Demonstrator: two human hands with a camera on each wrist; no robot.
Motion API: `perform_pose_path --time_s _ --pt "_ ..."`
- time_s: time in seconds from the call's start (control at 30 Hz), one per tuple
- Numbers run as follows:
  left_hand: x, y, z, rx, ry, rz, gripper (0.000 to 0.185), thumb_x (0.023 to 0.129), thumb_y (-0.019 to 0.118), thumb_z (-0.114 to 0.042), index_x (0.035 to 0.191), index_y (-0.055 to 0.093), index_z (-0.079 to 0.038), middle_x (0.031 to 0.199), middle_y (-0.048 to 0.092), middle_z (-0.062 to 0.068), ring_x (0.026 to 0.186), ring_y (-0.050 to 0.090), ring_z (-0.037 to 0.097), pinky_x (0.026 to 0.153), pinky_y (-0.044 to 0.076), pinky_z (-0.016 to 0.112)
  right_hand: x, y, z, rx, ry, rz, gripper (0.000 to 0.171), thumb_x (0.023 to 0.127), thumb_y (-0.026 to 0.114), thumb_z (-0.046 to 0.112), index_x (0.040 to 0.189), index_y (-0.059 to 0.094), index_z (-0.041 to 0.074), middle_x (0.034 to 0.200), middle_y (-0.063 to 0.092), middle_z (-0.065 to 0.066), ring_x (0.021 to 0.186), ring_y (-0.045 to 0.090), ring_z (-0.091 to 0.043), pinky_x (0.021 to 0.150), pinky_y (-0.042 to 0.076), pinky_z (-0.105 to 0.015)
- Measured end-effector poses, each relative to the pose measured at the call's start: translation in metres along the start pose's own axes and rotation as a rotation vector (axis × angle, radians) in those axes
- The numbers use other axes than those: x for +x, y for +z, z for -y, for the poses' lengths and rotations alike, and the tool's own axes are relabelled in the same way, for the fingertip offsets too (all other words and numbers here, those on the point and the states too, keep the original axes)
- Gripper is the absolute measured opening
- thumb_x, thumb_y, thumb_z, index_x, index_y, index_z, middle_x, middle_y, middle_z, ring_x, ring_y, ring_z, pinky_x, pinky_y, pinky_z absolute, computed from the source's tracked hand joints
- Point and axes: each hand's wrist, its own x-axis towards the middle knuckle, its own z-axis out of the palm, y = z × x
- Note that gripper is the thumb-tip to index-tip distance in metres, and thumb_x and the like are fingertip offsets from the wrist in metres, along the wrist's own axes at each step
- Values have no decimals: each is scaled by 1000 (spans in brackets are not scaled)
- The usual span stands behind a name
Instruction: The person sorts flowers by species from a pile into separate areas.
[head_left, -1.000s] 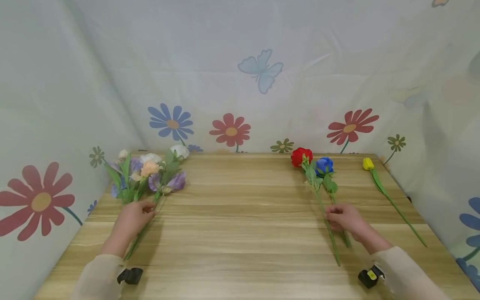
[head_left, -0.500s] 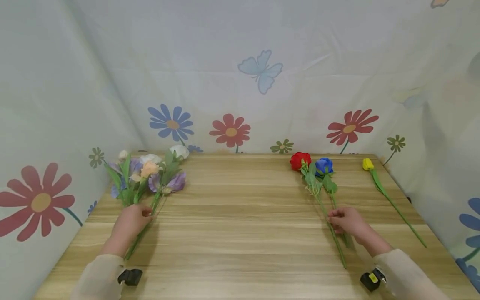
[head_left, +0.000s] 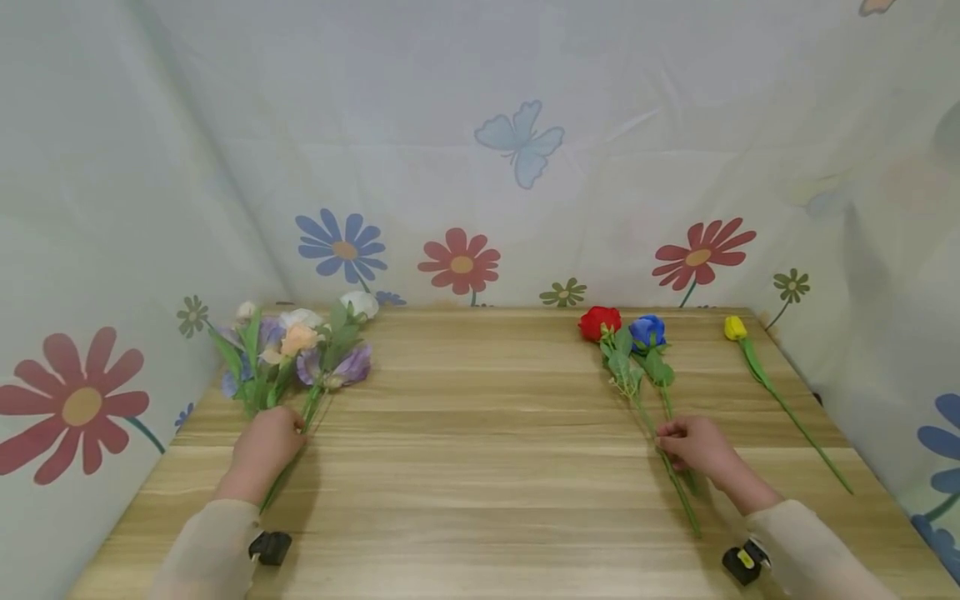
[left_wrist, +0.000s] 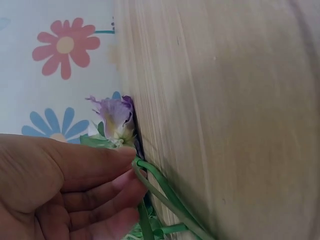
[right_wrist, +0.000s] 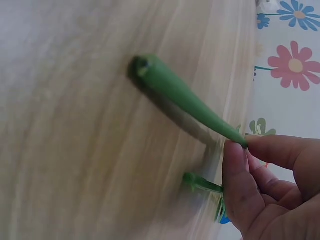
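A bunch of pastel flowers (head_left: 300,346) lies at the table's left rear, its stems running toward me. My left hand (head_left: 285,435) grips those stems; in the left wrist view the left hand (left_wrist: 131,167) has its fingers closed on the green stems (left_wrist: 162,195) below a purple bloom (left_wrist: 116,117). A red rose (head_left: 599,322) and a blue rose (head_left: 647,331) lie side by side at the right. My right hand (head_left: 664,438) pinches the red rose's stem (right_wrist: 185,97) between thumb and finger and holds it slightly off the wood, as the right wrist view shows.
A yellow tulip (head_left: 736,327) lies alone near the right edge of the wooden table (head_left: 480,433), its stem slanting toward me. Flower-printed cloth walls (head_left: 461,258) close in the back and both sides. A second green stem (right_wrist: 200,182) lies under my right hand.
My right hand drew the red rose's stem a little right and toward me, so its lower end swung outward. My left hand slid slightly back along the bunch's stems.
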Motion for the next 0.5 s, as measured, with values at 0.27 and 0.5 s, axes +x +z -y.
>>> perform_pose_path --time_s 0.27,0.5 --pt "4 -4 -6 4 -81 59 17 86 60 -1 70 62 -4 79 66 15 70 53 27 59 47 44 -2 3 -1 -73 -52 -40 28 95 62 0 114 63 -21 88 72 -22 65 62 -11 56 58 -26" --pt "2 -3 -8 -1 -60 52 40 84 51 4 56 32 -18 59 36 1 61 36 21 56 34 36 -3 4 1 -124 -66 -59 28 96 63 2 114 64 -19 98 73 -28 66 67 -14 57 60 -30"
